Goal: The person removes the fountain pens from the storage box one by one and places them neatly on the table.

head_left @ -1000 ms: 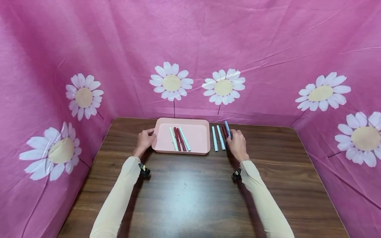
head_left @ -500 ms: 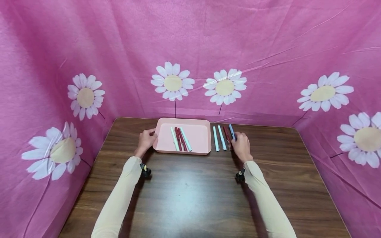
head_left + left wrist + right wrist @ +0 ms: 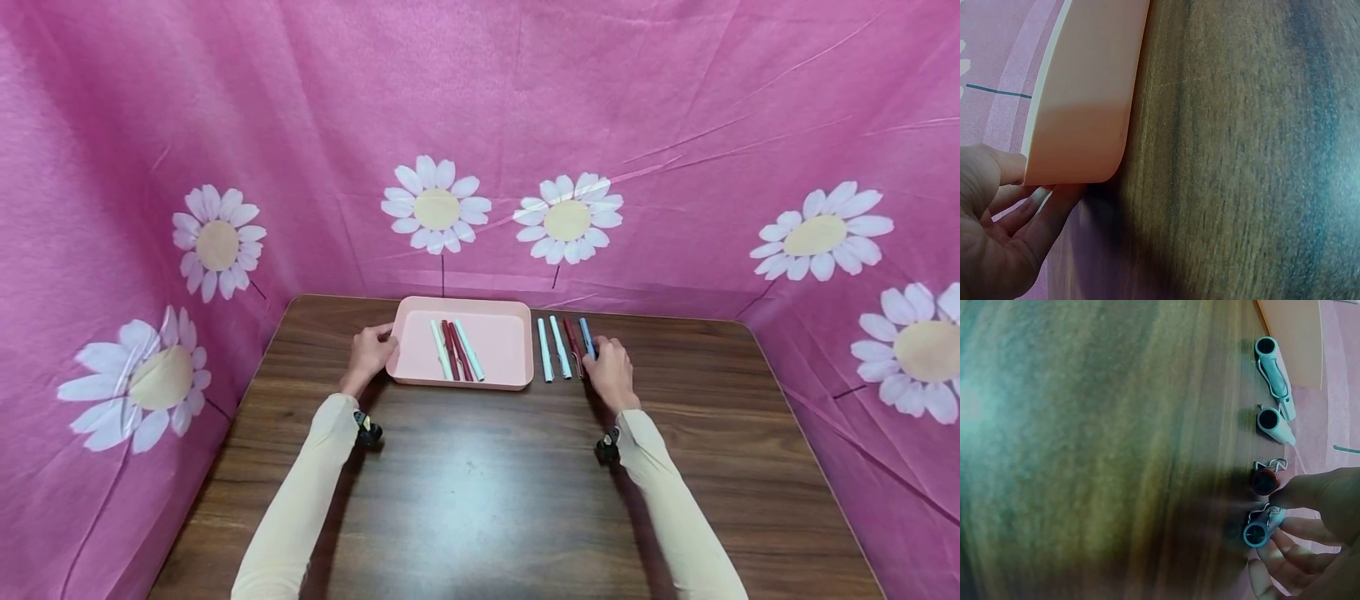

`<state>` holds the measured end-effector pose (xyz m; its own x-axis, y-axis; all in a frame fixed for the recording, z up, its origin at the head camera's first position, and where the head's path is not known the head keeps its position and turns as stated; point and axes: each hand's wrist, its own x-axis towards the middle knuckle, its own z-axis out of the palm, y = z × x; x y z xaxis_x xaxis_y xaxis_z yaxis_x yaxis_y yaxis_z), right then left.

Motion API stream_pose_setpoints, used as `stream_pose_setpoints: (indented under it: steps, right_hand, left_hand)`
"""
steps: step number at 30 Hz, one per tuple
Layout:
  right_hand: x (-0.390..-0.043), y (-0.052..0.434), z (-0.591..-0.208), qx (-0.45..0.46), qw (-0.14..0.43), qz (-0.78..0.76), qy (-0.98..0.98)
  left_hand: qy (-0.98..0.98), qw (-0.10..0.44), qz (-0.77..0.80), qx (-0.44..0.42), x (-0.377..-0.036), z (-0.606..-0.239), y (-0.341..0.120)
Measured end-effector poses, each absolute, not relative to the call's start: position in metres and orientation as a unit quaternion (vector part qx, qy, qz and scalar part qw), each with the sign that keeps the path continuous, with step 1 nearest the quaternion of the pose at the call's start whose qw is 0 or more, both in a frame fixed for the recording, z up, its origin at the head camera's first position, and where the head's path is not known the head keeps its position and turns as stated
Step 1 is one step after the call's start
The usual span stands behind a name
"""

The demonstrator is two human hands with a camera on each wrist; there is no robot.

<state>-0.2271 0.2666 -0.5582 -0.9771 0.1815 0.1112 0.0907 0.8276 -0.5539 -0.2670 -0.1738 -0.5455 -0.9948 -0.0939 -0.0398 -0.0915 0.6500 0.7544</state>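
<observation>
My right hand [image 3: 612, 371] pinches a blue pen [image 3: 587, 335] between thumb and fingers, at the right end of a row on the table. Beside it lies a dark red pen [image 3: 572, 343], then two light blue pens [image 3: 559, 346] closer to the tray. The right wrist view shows the blue pen's round end [image 3: 1255, 535] low over the wood, its metal clip on the upper side. My left hand [image 3: 369, 357] holds the left edge of a shallow pink tray [image 3: 506, 346], thumb at the rim and fingers against the outer wall. Inside lie two dark red pens [image 3: 456, 352] between two pale mint pens [image 3: 469, 350].
The brown wooden table [image 3: 465, 500] runs up to a pink cloth [image 3: 480, 100] printed with daisies, which hangs behind and on both sides. The tray stands close to the table's back edge.
My right hand has brought the blue pen down and to the right, away from over the dark red pen, to lie beside it. My left hand still holds the tray.
</observation>
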Motion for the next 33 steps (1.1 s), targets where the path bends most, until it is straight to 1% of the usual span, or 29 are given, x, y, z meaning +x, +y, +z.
stream_pose_setpoints:
  steps: [7,14,20,22,26,33]
  right_hand:
    - [-0.228,0.262,-0.562,-0.057,0.116,0.286,-0.950]
    - [-0.229,0.251,-0.561,-0.025,0.177,0.293,-0.939]
    - [-0.231,0.246,-0.558,-0.002,0.213,0.277,-0.937]
    - [-0.230,0.246,-0.557,-0.006,0.215,0.275,-0.937]
    - [-0.228,0.242,-0.553,-0.010,0.202,0.293,-0.934]
    - [-0.234,0.224,-0.539,-0.017,0.194,0.343,-0.919]
  left_hand:
    - [-0.909,0.009,-0.413,0.052,-0.266,-0.544,-0.173]
    - [-0.908,0.006,-0.414,0.056,-0.265,-0.543,-0.173]
    - [-0.907,0.004,-0.418,0.047,-0.267,-0.546,-0.170]
    - [-0.908,0.000,-0.417,0.043,-0.268,-0.548,-0.169]
    - [-0.908,-0.005,-0.415,0.050,-0.267,-0.549,-0.170]
    - [-0.910,0.007,-0.414,0.038,-0.266,-0.546,-0.173]
